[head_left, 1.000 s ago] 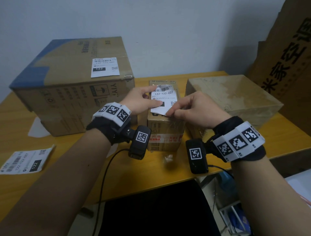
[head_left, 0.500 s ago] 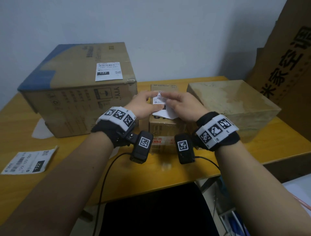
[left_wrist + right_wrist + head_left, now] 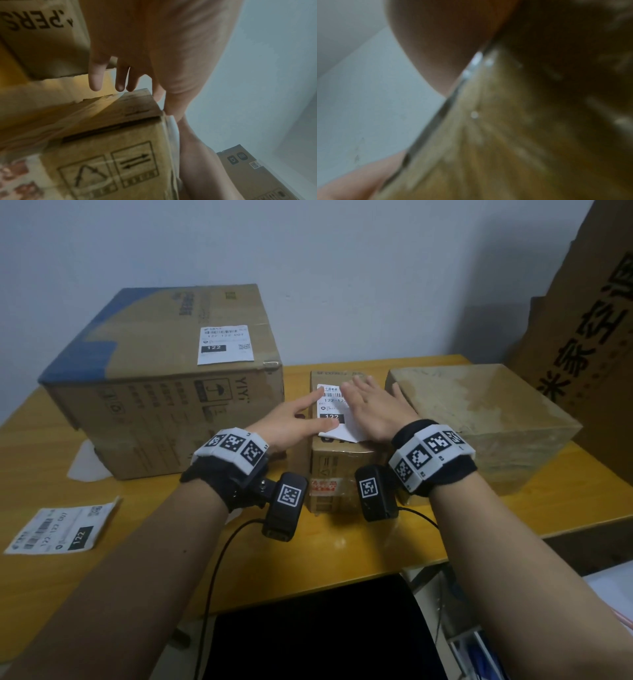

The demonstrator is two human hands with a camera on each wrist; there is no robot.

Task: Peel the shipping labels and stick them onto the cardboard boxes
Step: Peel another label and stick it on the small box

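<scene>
A white shipping label (image 3: 330,409) lies on top of the small middle cardboard box (image 3: 337,470). Its near corner hangs over the box's front edge. My left hand (image 3: 308,416) rests on it with a straight forefinger at its far left corner and the thumb on its near part. My right hand (image 3: 373,397) lies flat, palm down, over the label's right half. In the left wrist view the other fingers (image 3: 96,79) hang straight beside the small box (image 3: 111,148). The right wrist view is blurred. The large box (image 3: 154,392) on the left carries a stuck label (image 3: 226,344).
A bare box (image 3: 479,419) stands right of the small one, close to my right hand. A loose label (image 3: 61,530) lies on the yellow table (image 3: 342,559) at the left, with white paper (image 3: 84,465) behind it. Tall cardboard (image 3: 589,337) leans at the far right.
Both hands pinched the label above the small box before. Now the label lies on the box top, and both hands have flattened onto it.
</scene>
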